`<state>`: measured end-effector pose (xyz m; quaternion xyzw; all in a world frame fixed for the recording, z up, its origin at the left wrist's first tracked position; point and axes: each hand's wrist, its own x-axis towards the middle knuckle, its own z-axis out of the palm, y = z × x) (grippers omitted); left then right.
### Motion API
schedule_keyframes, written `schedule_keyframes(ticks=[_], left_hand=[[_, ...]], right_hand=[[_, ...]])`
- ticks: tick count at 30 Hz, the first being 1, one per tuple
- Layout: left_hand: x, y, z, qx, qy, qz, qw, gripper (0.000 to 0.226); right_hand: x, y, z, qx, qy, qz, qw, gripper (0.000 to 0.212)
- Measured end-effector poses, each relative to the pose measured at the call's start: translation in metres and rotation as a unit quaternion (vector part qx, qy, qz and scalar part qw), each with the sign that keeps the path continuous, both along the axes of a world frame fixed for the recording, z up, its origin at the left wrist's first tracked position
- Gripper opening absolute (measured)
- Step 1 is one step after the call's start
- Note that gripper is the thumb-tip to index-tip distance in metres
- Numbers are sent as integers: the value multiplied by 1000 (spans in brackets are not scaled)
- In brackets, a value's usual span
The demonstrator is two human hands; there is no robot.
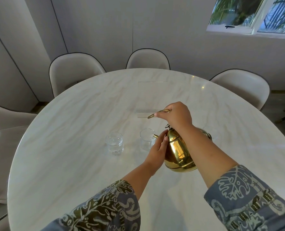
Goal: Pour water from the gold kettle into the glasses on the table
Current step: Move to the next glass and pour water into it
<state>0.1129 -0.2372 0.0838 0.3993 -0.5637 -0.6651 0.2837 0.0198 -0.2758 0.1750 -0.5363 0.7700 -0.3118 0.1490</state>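
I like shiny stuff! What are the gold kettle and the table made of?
The gold kettle looks like polished brass or gold-plated metal: it mirrors the room. The table looks like polished marble or a lookalike: pale, wavy veins, soft glare.

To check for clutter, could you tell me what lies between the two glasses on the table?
Nothing: in the head view only bare marble table separates the left glass from the right glass, which sits under the kettle spout.
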Motion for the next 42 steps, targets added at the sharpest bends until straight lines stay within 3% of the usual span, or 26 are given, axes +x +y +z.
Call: schedule_keyframes(ticks=[33,42], left_hand=[[-1,-2,-2,17,17,8,1000,43],[-1,-3,-8,-15,-3,1,1000,42]], right_hand=[[-1,-8,-2,16,22,13,1000,41],[-7,3,-9,-34,-6,5,999,37]])
